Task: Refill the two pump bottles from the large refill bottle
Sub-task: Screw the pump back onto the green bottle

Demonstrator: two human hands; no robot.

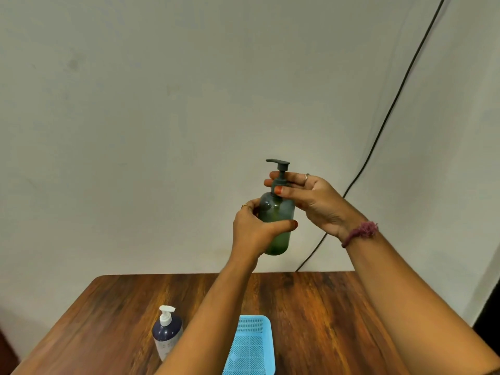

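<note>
I hold a dark green pump bottle (277, 215) up in the air, well above the table, in front of the wall. My left hand (255, 234) grips its body from the left, thumb across the front. My right hand (311, 201) pinches the dark collar just under the pump head (279, 163), fingers behind and thumb in front. A second pump bottle (165, 332), dark blue with a white pump, stands upright on the table at the lower left. No large refill bottle is visible.
A light blue perforated basket (250, 345) sits on the wooden table (324, 307) near the front, between my forearms. A black cable (392, 109) runs down the wall at the right, behind the table.
</note>
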